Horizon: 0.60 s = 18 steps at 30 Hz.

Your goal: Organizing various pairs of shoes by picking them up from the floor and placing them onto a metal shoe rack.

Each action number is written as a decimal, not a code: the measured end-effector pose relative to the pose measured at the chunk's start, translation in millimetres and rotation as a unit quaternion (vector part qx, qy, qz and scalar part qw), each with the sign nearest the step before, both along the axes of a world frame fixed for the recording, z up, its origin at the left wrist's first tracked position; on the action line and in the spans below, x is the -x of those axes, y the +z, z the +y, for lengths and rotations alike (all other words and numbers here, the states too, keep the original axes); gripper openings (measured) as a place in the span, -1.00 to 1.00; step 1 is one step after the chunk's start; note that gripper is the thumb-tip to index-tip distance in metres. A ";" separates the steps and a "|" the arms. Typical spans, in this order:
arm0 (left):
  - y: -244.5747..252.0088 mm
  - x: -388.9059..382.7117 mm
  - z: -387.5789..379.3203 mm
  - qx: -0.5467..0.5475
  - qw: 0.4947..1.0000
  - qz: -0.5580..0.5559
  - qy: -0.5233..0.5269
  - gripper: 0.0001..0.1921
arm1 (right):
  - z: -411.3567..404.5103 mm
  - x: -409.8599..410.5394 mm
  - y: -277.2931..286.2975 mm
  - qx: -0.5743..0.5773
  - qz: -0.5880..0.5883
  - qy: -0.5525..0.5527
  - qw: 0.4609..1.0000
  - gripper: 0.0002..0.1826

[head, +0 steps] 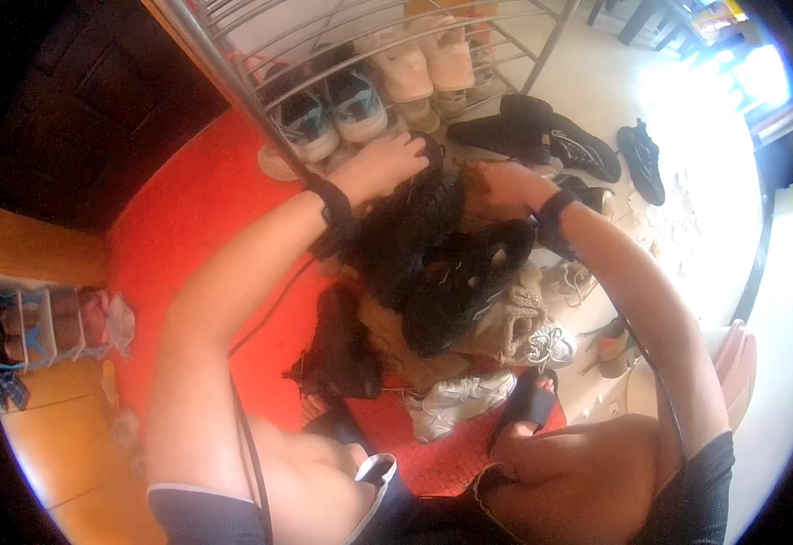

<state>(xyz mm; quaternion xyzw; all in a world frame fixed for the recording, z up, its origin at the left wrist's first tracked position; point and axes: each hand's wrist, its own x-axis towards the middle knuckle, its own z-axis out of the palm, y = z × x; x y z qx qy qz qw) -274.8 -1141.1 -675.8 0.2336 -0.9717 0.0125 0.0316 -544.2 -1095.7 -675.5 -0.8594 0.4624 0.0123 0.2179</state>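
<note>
My left hand point(388, 165) curls over the top end of a dark shoe point(415, 221), whose outline is blurred in shadow. Close to its other side is my right hand point(511, 187), beside something brown; its fingertips are blurred, so its grip is unclear. Just below them a black shoe point(461, 289) lies on a heap of footwear. A dark brown boot point(347, 340) leans at the heap's left side. Beige shoes point(522, 310) and a silver-laced shoe point(549, 345) lie on the right. Nearest my feet rests a white sneaker point(461, 402).
A metal shoe rack point(382, 51) stands ahead, with blue-and-black sneakers point(355, 102) and pale shoes point(451, 65) on it. Black shoes point(583, 150) lie on the pale floor to its right. Beneath me is a red mat point(185, 218). A small rack point(49, 327) stands at the left.
</note>
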 end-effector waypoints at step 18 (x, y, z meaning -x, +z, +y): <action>11.3 14.5 3.8 -0.055 0.994 -0.085 0.049 -0.79 | -13.7 -4.4 15.9 -0.107 0.053 -0.002 0.993 -0.49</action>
